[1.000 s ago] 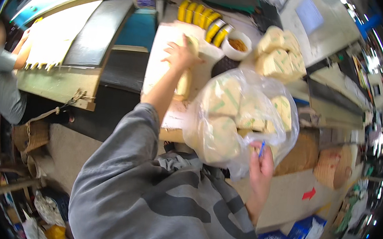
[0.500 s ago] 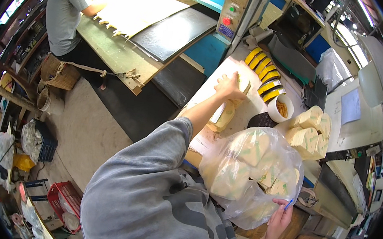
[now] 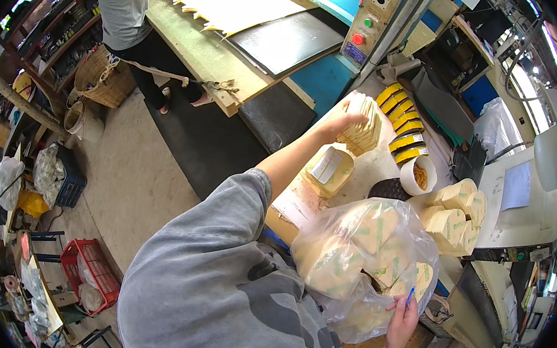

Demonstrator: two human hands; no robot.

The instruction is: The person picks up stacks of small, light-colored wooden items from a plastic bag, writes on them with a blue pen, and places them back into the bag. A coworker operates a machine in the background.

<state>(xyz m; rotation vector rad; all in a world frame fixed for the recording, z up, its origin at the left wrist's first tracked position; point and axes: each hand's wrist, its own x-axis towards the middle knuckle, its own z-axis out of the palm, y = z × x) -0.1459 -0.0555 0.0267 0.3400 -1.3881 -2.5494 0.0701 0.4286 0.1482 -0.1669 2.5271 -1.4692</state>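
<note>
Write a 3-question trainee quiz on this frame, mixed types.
1. True or false: the left hand grips a stack of cards.
2. What does the right hand hold? A) tape roll B) clear bag of bundles C) basket
3. Fill in: the yellow-and-black rolls lie ___ the white cup, farther from the person.

Key: 1 true; 2 B; 3 beyond.

Tan card stack [image 3: 361, 129] lifted on edge above the worktable, fanned slightly; clear plastic bag [image 3: 364, 263] bulging with banded tan bundles, mouth gathered at lower right, resting against the table's near edge.
</note>
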